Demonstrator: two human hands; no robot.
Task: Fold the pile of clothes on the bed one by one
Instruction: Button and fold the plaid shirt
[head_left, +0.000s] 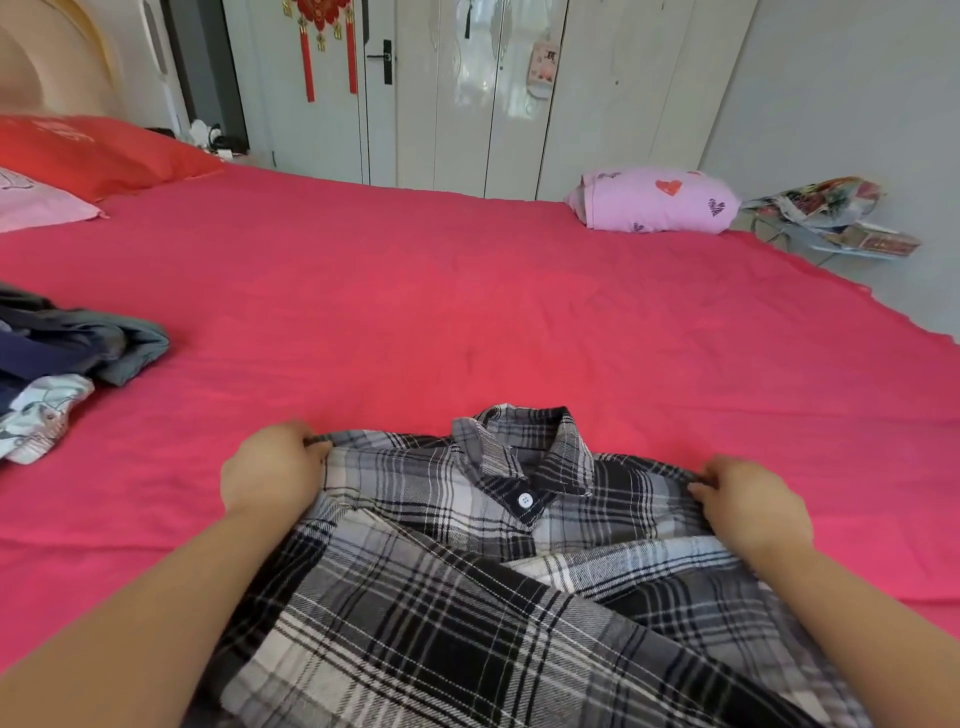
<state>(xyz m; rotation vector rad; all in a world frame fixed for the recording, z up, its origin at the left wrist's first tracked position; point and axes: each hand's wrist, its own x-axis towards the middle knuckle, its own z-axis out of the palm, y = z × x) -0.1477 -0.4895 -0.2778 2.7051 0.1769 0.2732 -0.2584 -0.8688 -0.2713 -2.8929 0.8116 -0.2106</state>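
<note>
Both hands pinch the plaid shirt (467, 545) at its shoulders: left hand (272, 470), right hand (753, 506), collar (524, 447) between them on the bed (467, 291). Best pull evenly outward, keeping shoulder seams level, before folding; unfolded pile (62, 358) waits well left.

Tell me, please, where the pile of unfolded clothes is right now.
In the head view, the clothes pile lies on the bed at the far left, left of the left hand gripping the plaid shirt.
</note>
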